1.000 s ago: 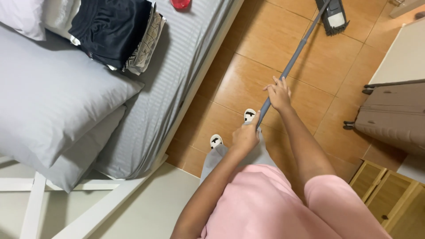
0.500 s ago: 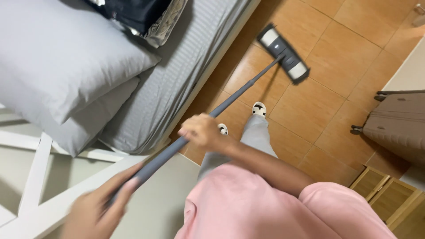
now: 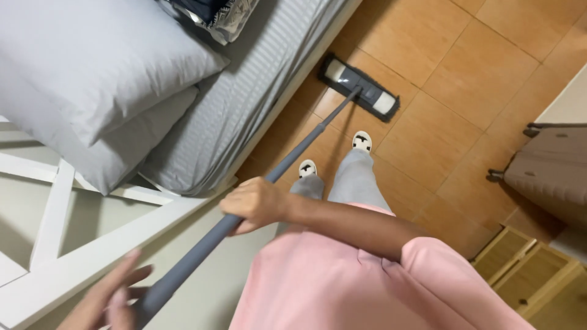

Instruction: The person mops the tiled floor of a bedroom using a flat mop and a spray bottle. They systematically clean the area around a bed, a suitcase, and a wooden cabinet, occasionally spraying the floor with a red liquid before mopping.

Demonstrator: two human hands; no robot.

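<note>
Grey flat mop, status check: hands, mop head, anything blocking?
Right hand clamped mid-pole; left hand loose at the top end. Grey flat mop head flat on orange tile floor, beside grey-sheeted bed. Brown suitcase stands clear to the side.

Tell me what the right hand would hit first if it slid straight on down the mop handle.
Likely the flat mop head on the tiled floor; the grey handle below the right hand looks bare, though depth is unclear.

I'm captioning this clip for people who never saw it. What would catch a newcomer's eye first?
The long grey mop handle cuts diagonally across the view, gripped mid-shaft by the right hand, with the left hand at its near end. Its flat mop head lies on the orange tiled floor beside the bed, where grey pillows are stacked.
</note>
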